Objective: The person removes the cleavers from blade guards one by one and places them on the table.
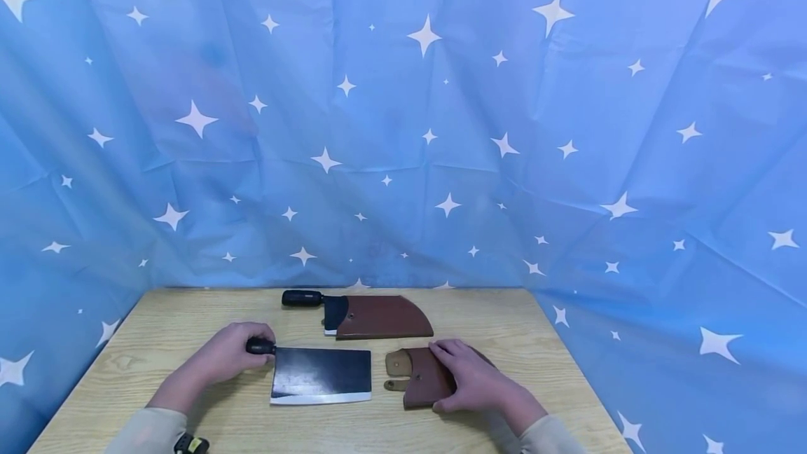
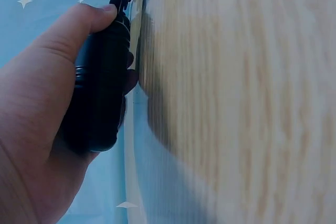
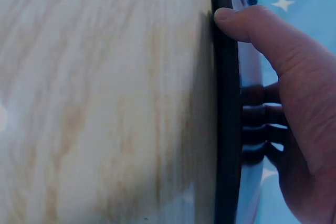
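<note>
A cleaver (image 1: 323,371) with a dark broad blade lies near the middle of the table, its bright cutting edge toward me. My left hand (image 1: 233,350) grips its black handle (image 2: 100,87), thumb along the blade end in the left wrist view. To the right, a brown leather knife sheath (image 1: 421,378) lies flat with its tan strap side facing the cleaver. My right hand (image 1: 469,377) holds the sheath across its width, covering much of its right part. In the right wrist view the thumb presses on the sheath's dark edge (image 3: 228,103).
Behind both, a second cleaver with a black handle (image 1: 301,298) lies in its own brown sheath (image 1: 387,317). The wooden table (image 1: 340,433) ends at a blue curtain (image 1: 391,111) with white stars, which hangs at the back and sides.
</note>
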Tool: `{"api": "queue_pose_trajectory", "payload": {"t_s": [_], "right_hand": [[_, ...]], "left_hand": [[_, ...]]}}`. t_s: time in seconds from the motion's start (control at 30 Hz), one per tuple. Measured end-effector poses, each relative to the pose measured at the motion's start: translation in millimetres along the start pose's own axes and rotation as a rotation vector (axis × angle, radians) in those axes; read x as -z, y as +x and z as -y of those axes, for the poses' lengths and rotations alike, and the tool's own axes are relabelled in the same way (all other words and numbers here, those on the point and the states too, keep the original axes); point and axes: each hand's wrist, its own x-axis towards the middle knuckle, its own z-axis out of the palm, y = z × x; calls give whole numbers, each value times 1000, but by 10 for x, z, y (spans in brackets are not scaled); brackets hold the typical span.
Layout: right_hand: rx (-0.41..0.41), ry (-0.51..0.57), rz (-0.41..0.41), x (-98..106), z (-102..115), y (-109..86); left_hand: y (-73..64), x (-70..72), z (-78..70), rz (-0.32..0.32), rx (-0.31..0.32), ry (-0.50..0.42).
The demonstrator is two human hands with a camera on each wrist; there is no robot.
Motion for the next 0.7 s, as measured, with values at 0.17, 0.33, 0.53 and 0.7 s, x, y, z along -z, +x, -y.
{"api": "queue_pose_trajectory", "payload": {"t_s": [0.17, 0.33, 0.53, 0.7], "right_hand": [[-2, 10, 12, -35, -31, 2], [-11, 43, 28, -33, -17, 3], [-28, 69, 40, -13, 11, 4], [-19, 62, 42, -2, 23, 8]], "left_hand": [[-7, -6, 0, 1, -13, -18], [-15, -18, 5, 17, 10, -43], [-19, -26, 20, 19, 21, -49], [-19, -26, 16, 2, 7, -47]]}}
